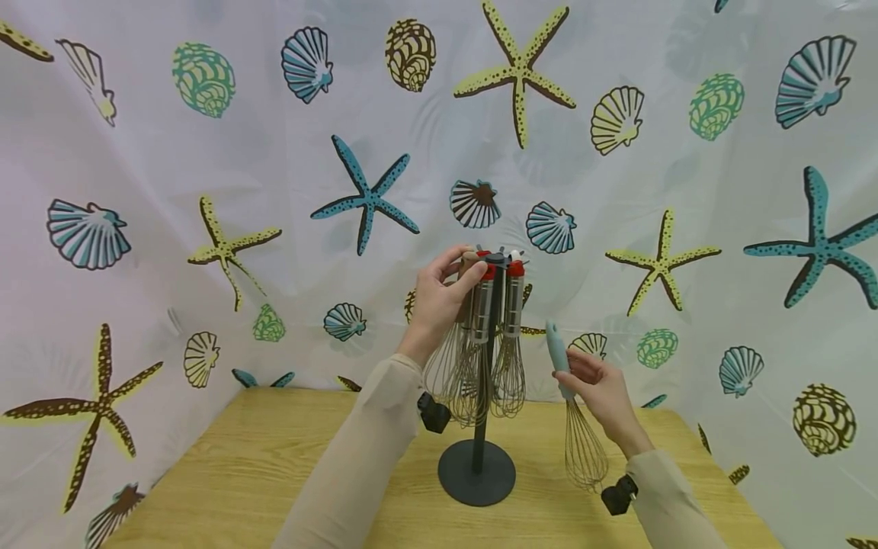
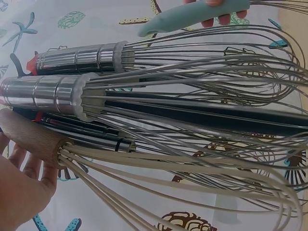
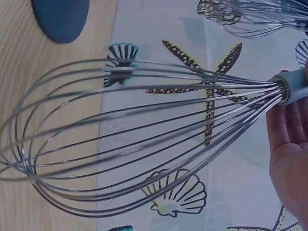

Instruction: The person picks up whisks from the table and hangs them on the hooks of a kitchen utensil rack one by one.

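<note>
My left hand is up at the top of a black stand hung with several whisks. Its fingers curl behind the wooden handle of a whisk with pale loops, and the thumb lies near a red handle end. Metal-handled whisks hang right beside it, wires overlapping. To the right of the stand, my right hand pinches the light blue handle of another whisk. That whisk tilts, handle end up and wire loops down over the table.
The stand's round base rests on a wooden table. Behind and at both sides hangs a white curtain printed with starfish and shells. A black wrist camera sits near the hanging wires, and another is below the right hand.
</note>
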`<state>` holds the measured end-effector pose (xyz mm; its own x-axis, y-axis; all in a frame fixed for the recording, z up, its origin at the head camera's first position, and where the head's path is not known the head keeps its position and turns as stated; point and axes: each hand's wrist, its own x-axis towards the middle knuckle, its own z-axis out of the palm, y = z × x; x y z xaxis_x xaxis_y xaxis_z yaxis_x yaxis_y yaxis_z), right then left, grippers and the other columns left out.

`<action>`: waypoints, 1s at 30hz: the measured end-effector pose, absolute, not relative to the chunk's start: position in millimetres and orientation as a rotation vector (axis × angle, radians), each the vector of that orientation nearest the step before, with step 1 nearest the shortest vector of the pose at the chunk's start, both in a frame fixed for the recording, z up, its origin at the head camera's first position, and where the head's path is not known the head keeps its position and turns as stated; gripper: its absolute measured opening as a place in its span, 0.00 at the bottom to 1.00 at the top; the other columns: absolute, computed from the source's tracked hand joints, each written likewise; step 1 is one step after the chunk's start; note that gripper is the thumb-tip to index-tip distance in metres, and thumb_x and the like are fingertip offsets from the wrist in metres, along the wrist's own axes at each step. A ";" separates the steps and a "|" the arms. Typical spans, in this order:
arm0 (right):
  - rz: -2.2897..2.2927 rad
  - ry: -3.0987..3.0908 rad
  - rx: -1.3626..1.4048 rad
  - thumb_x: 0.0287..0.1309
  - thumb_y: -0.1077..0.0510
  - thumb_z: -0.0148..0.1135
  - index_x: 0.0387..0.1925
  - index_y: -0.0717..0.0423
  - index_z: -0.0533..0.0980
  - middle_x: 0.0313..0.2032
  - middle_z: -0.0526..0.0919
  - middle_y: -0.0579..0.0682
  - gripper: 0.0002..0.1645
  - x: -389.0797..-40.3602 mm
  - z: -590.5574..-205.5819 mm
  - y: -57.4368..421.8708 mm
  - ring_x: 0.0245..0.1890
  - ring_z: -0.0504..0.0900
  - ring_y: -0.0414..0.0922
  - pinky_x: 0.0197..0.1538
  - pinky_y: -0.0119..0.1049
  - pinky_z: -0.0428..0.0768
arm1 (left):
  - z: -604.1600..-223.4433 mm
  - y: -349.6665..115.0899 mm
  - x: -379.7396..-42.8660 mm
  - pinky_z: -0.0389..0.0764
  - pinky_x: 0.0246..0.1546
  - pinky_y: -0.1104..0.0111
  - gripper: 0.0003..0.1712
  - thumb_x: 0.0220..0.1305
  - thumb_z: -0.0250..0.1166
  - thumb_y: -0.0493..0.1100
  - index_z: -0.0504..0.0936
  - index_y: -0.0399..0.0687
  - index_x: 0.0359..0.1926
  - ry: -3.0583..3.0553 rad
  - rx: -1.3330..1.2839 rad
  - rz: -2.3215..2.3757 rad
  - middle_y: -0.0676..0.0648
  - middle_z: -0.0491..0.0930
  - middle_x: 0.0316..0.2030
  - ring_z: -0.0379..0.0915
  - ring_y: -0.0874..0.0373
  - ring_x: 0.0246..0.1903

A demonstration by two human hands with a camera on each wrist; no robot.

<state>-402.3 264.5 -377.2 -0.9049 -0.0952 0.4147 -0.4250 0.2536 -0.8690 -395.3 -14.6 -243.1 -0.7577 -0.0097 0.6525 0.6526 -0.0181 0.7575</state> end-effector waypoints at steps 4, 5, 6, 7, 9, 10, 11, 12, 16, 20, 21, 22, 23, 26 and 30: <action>1.753 -2.173 0.518 0.61 0.53 0.68 0.66 0.55 0.70 0.58 0.80 0.60 0.34 -397.5 -368.3 257.9 0.47 0.83 0.30 0.50 0.32 0.81 | -243.9 -14.4 -395.6 0.74 0.42 0.66 0.23 0.64 0.68 0.50 0.79 0.48 0.58 -1.772 -0.662 -1.831 0.48 0.81 0.48 0.75 0.56 0.48; 1.766 -2.147 0.532 0.61 0.54 0.67 0.66 0.55 0.70 0.57 0.81 0.58 0.33 -396.6 -366.2 256.4 0.46 0.83 0.31 0.50 0.32 0.81 | -243.8 -14.2 -395.4 0.74 0.41 0.66 0.23 0.63 0.68 0.50 0.79 0.48 0.57 -1.766 -0.659 -1.831 0.48 0.81 0.47 0.75 0.56 0.47; 1.783 -2.120 0.543 0.61 0.55 0.67 0.66 0.56 0.70 0.55 0.83 0.55 0.33 -395.6 -364.2 254.8 0.46 0.84 0.32 0.49 0.31 0.81 | -243.6 -13.8 -395.5 0.74 0.40 0.66 0.23 0.63 0.68 0.50 0.80 0.47 0.57 -1.760 -0.659 -1.829 0.48 0.81 0.47 0.75 0.56 0.46; 1.798 -2.094 0.557 0.61 0.56 0.67 0.66 0.56 0.70 0.54 0.84 0.52 0.32 -395.1 -362.2 253.3 0.46 0.85 0.33 0.49 0.31 0.81 | -243.4 -13.5 -395.3 0.73 0.39 0.66 0.23 0.63 0.69 0.50 0.80 0.46 0.57 -1.755 -0.658 -1.827 0.48 0.81 0.46 0.75 0.56 0.45; 1.817 -2.053 0.577 0.62 0.57 0.66 0.66 0.58 0.70 0.50 0.85 0.44 0.32 -393.5 -358.3 250.5 0.45 0.85 0.33 0.49 0.30 0.81 | -242.9 -12.8 -394.8 0.73 0.37 0.67 0.23 0.63 0.69 0.49 0.80 0.46 0.55 -1.744 -0.655 -1.824 0.48 0.81 0.45 0.74 0.57 0.44; 1.825 -2.033 0.586 0.62 0.57 0.66 0.66 0.58 0.70 0.49 0.86 0.40 0.32 -392.6 -356.4 249.0 0.44 0.86 0.34 0.49 0.30 0.82 | -242.7 -12.4 -394.7 0.73 0.37 0.68 0.23 0.63 0.69 0.49 0.80 0.45 0.55 -1.738 -0.654 -1.822 0.48 0.81 0.45 0.74 0.57 0.43; 1.830 -2.017 0.595 0.61 0.57 0.67 0.66 0.59 0.70 0.47 0.85 0.38 0.32 -391.4 -354.4 247.4 0.44 0.86 0.34 0.49 0.30 0.82 | -242.4 -12.2 -394.4 0.73 0.36 0.68 0.22 0.62 0.69 0.49 0.80 0.44 0.55 -1.733 -0.655 -1.822 0.48 0.81 0.44 0.74 0.57 0.42; 1.832 -2.006 0.603 0.61 0.57 0.67 0.66 0.60 0.70 0.47 0.85 0.37 0.32 -390.2 -352.5 245.7 0.44 0.86 0.34 0.48 0.30 0.82 | -242.5 -12.0 -394.4 0.74 0.36 0.69 0.22 0.62 0.69 0.48 0.80 0.44 0.54 -1.729 -0.656 -1.821 0.49 0.81 0.44 0.74 0.58 0.42; 1.829 -1.985 0.629 0.61 0.57 0.67 0.65 0.60 0.70 0.47 0.86 0.37 0.32 -385.6 -345.9 239.7 0.44 0.86 0.34 0.49 0.31 0.82 | -242.6 -11.4 -394.1 0.75 0.37 0.70 0.22 0.62 0.70 0.48 0.81 0.44 0.54 -1.716 -0.655 -1.830 0.49 0.81 0.44 0.74 0.59 0.41; 1.839 -1.966 0.652 0.61 0.59 0.67 0.65 0.60 0.70 0.46 0.85 0.35 0.32 -383.4 -341.1 235.4 0.44 0.86 0.35 0.49 0.31 0.82 | -242.2 -10.8 -394.1 0.77 0.37 0.69 0.22 0.61 0.70 0.48 0.81 0.44 0.53 -1.703 -0.652 -1.827 0.49 0.81 0.45 0.74 0.59 0.41; 1.842 -1.958 0.658 0.61 0.59 0.67 0.65 0.61 0.70 0.46 0.85 0.35 0.32 -383.0 -340.2 234.3 0.43 0.86 0.35 0.49 0.31 0.82 | -242.2 -10.6 -394.1 0.77 0.37 0.69 0.21 0.61 0.70 0.48 0.81 0.44 0.53 -1.700 -0.651 -1.822 0.49 0.81 0.45 0.74 0.59 0.42; 1.845 -1.946 0.664 0.61 0.60 0.67 0.65 0.61 0.70 0.45 0.85 0.34 0.32 -382.8 -339.4 233.0 0.43 0.87 0.35 0.49 0.31 0.82 | -242.4 -10.5 -394.3 0.76 0.37 0.69 0.21 0.61 0.70 0.48 0.82 0.44 0.52 -1.698 -0.649 -1.816 0.49 0.81 0.45 0.74 0.59 0.42; 1.852 -1.934 0.677 0.61 0.60 0.67 0.65 0.62 0.70 0.45 0.85 0.34 0.31 -382.6 -338.9 231.9 0.43 0.87 0.35 0.49 0.32 0.82 | -242.6 -10.3 -394.7 0.76 0.37 0.68 0.20 0.61 0.70 0.48 0.82 0.44 0.52 -1.695 -0.647 -1.810 0.50 0.80 0.46 0.74 0.59 0.42; 1.871 -1.894 0.701 0.60 0.62 0.67 0.64 0.64 0.70 0.43 0.86 0.34 0.31 -382.0 -337.4 227.5 0.42 0.87 0.36 0.48 0.32 0.83 | -243.6 -9.9 -396.5 0.75 0.39 0.66 0.19 0.61 0.71 0.48 0.82 0.44 0.49 -1.683 -0.649 -1.797 0.50 0.79 0.46 0.73 0.59 0.43; 1.895 -1.866 0.717 0.60 0.62 0.67 0.64 0.64 0.70 0.43 0.86 0.34 0.31 -380.5 -335.3 222.0 0.42 0.87 0.36 0.48 0.33 0.83 | -244.3 -9.4 -397.4 0.74 0.40 0.65 0.19 0.60 0.71 0.48 0.83 0.44 0.48 -1.673 -0.653 -1.794 0.50 0.79 0.47 0.72 0.59 0.43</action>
